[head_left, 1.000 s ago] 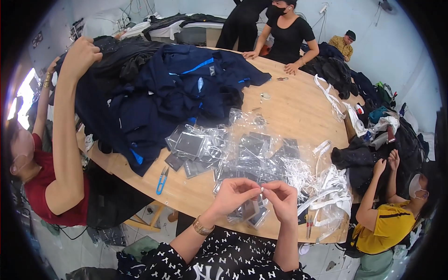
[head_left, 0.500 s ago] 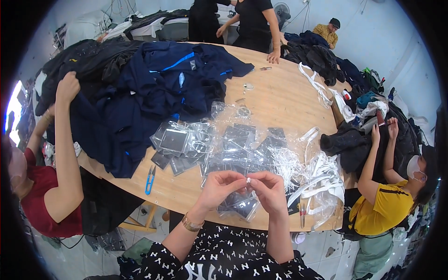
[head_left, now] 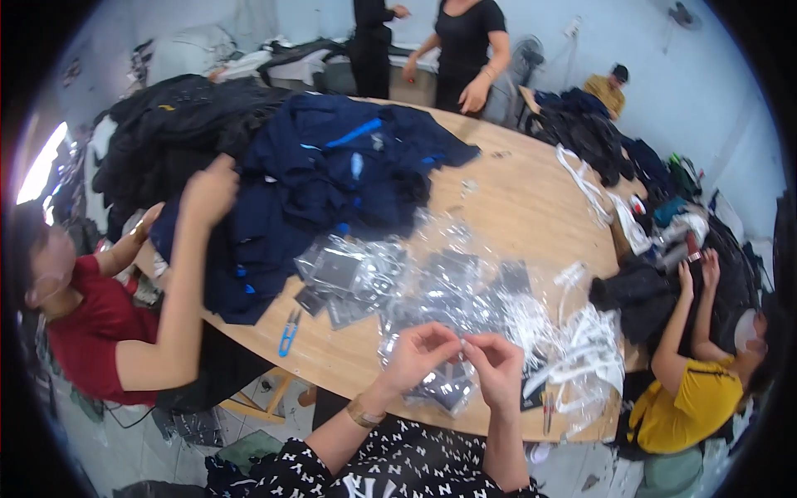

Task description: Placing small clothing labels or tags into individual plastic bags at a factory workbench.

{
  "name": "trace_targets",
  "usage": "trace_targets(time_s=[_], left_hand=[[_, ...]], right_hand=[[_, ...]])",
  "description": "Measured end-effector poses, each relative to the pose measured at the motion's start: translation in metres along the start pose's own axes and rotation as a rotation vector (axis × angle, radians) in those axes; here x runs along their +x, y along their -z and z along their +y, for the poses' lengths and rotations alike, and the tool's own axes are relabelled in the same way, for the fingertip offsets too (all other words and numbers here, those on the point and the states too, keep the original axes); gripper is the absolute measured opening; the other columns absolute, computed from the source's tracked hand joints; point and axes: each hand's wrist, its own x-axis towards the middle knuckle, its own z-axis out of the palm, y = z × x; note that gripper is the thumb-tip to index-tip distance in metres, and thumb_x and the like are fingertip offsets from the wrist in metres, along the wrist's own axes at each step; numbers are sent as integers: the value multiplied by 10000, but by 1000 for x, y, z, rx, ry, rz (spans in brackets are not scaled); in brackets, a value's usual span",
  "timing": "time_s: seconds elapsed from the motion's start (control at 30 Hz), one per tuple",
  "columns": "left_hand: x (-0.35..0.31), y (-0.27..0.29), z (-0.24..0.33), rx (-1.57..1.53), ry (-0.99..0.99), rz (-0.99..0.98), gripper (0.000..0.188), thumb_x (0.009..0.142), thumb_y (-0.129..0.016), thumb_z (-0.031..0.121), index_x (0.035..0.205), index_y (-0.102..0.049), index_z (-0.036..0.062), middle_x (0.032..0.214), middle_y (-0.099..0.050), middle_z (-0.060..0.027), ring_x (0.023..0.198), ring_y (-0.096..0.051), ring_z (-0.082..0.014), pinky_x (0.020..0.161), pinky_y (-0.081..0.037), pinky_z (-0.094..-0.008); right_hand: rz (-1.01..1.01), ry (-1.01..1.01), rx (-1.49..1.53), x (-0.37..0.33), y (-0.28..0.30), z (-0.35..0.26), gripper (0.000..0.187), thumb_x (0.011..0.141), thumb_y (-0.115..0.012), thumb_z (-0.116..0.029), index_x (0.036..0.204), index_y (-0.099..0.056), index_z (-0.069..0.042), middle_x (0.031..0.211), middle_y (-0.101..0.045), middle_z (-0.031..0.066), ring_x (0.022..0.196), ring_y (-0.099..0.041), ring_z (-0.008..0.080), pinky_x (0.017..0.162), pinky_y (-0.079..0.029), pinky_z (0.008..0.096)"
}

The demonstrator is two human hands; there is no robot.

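My left hand [head_left: 413, 357] and my right hand [head_left: 498, 365] meet above the near part of the table, each pinching with thumb and forefinger. Between the fingertips is a small white piece [head_left: 462, 344], too small to name. Under and beyond the hands lie clear plastic bags [head_left: 444, 290] with dark cards in them. White strings [head_left: 525, 322] are bunched just right of the right hand, with white bands [head_left: 594, 344] farther right. Blue thread snips [head_left: 289, 334] rest on the wood to the left.
Dark blue garments [head_left: 307, 174] and black ones [head_left: 174, 133] cover the table's left. Black cloth [head_left: 635, 295] lies at the right edge. A person in red [head_left: 112, 332] handles garments on the left; one in yellow [head_left: 689, 398] works on the right. Two people in black [head_left: 469, 50] stand beyond.
The view has shifted, so the table sits lower and farther right. My hands keep their pinch. The left co-worker's raised arm has swung right over the blue garments; a far person's hand has left the tabletop.
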Motion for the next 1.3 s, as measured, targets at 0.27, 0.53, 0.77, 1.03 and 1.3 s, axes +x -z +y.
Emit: trace_targets(time_s=[0.27, 0.53, 0.77, 1.03, 1.3], left_hand=[[1, 4, 0, -62, 42, -92, 106, 829, -596, 94, 895, -575, 14, 810, -582, -12, 685, -523, -53, 616, -440, -191], [-5, -1, 10, 454, -124, -119, 211, 828, -606, 143, 1028, -632, 82, 829, -569, 11, 625, -446, -40, 539, -344, -187], [-13, 10, 33, 732, -213, -43, 151, 803, -612, 162, 901, -651, 54, 725, -598, -72, 616, -519, -147, 548, -413, -262], [22, 61, 66, 1329, -574, 547, 51, 753, -625, 104, 771, -616, 57, 686, -561, -79, 669, -554, -227, 565, -440, -309], [87, 149, -34, 1324, -369, 337, 304, 747, -650, 210, 1005, -612, 53, 940, -585, -148, 903, -532, -311, 779, -431, -372]], right_hand=[[-74, -40, 131, 5, 8, 7, 113, 756, -602, 66, 863, -627, 39, 787, -619, 76, 678, -579, 114, 628, -464, 223], [-87, -28, 57, -1, 11, -8, 104, 760, -599, 45, 863, -612, 39, 798, -614, 76, 662, -556, 91, 602, -449, 204], [-102, 63, -333, -3, -3, -15, 158, 763, -599, 38, 918, -618, 9, 732, -591, 22, 601, -535, 52, 520, -417, 166], [-86, 93, -476, 10, -1, -8, 242, 782, -589, 11, 1023, -601, -4, 758, -591, 19, 683, -542, 65, 636, -434, 196], [-75, 109, -534, 8, 8, 3, 226, 768, -589, 7, 990, -621, -17, 736, -604, 48, 627, -543, 78, 593, -437, 207]])
